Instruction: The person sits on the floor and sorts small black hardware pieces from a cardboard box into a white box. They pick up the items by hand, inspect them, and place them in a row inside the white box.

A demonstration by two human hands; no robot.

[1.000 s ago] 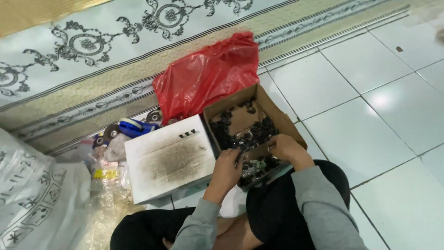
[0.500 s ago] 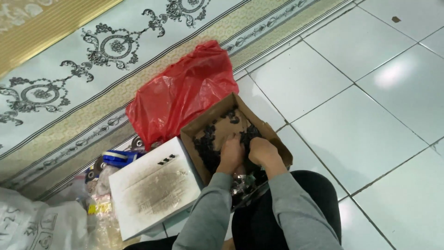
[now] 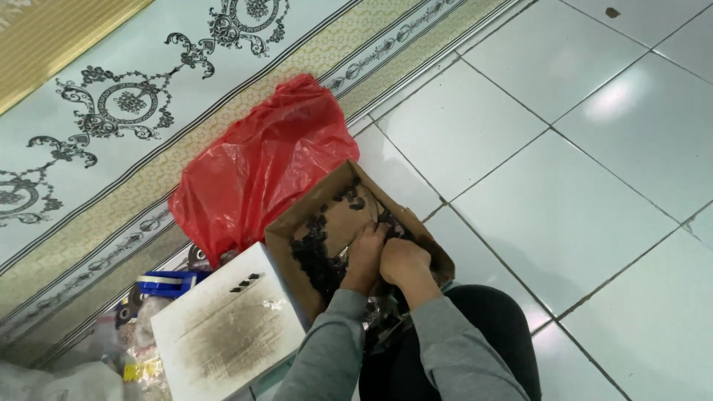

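While both hands work close together inside the box, the risks read like this:

Grip: the left hand [image 3: 365,256] and the right hand [image 3: 403,261] are curled, knuckles up, over the small black parts [image 3: 316,256]; whether the fingers pinch any piece I cannot tell, since they are turned away from the camera.

Parts: a dark loose heap filling the open brown cardboard box [image 3: 297,232], just in front of the person's lap (too small to make out their kind).

Spill risk: the near right wall of the box looks pushed outward by the wrists; I judge that more pressure could tip pieces onto the pale glossy floor tiles [image 3: 564,200], where they would scatter.

Left neighbour: the stained white flat lid [image 3: 226,327] touches the box; a nudge could shift it.

Far side: the crumpled red plastic bag [image 3: 260,163] leans against the box and could sag into it.
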